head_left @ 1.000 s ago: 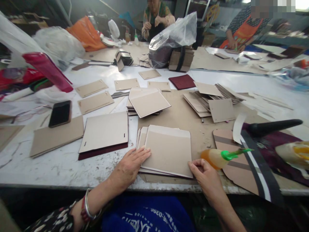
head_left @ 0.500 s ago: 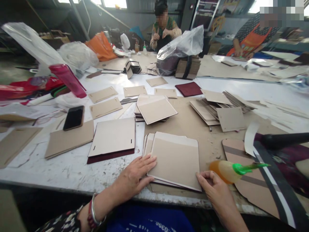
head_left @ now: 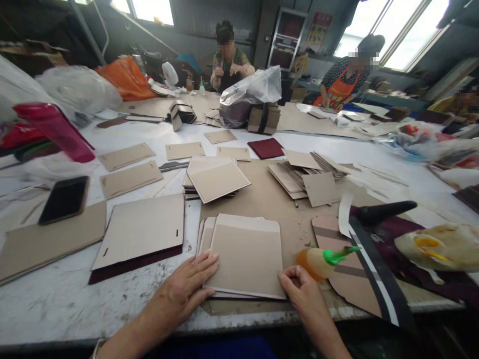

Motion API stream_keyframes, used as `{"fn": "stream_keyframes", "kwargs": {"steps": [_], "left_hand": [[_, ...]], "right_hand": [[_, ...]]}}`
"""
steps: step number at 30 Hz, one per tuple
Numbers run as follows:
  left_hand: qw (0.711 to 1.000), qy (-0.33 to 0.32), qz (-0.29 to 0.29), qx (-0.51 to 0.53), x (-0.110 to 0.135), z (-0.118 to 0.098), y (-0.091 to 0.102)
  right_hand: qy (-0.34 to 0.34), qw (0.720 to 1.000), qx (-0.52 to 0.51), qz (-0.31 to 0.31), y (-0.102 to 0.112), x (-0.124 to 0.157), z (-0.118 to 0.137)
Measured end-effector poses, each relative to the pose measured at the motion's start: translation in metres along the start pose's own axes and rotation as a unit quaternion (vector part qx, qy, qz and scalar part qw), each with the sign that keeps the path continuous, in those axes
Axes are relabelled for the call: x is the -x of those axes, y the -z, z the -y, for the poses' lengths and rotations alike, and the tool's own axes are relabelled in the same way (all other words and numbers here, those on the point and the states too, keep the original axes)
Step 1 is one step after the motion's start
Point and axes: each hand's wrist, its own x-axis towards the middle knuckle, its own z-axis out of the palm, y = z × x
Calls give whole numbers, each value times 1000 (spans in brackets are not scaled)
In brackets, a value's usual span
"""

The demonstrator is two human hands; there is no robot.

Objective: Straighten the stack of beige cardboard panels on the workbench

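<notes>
Stack (head_left: 247, 257) is touched at two o'clock from left hand (head_left: 185, 286), spread flat; edge pinched, ten o'clock from right hand (head_left: 305, 291).

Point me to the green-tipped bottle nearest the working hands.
In the head view, right of centre, the green-tipped bottle is just beyond the right hand, between it and the striped tan panel.

A worker's left hand (head_left: 189, 284) and right hand (head_left: 305, 294), both bare, like the forearms; a slim silver-toned bangle (head_left: 98, 348) at the left wrist; a blue garment (head_left: 232, 349), dimly lit, below.
</notes>
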Motion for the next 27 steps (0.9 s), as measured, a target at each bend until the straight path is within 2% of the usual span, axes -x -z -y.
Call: {"fn": "stream_keyframes", "kwargs": {"steps": [6, 14, 19, 21, 23, 25, 27], "left_hand": [[999, -16, -6, -34, 1, 2, -3], [998, -32, -2, -49, 2, 5, -2], [999, -33, 5, -41, -1, 8, -1], [999, -19, 18, -38, 0, 6, -1], [998, -10, 41, -39, 0, 4, 1], [997, 0, 69, -37, -1, 2, 4], [995, 11, 90, -30, -2, 0, 6]], "right_hand": [[16, 1000, 19, -13, -1, 2, 0], [17, 995, 64, -78, -7, 4, 3], [38, 994, 77, -65, -9, 7, -2], [77, 987, 113, -81, -11, 10, -4], [166, 956, 195, -142, -15, 10, -5], [269, 900, 277, -204, -21, 7, -1], [344, 857, 317, -215, -30, 1, 8]]}}
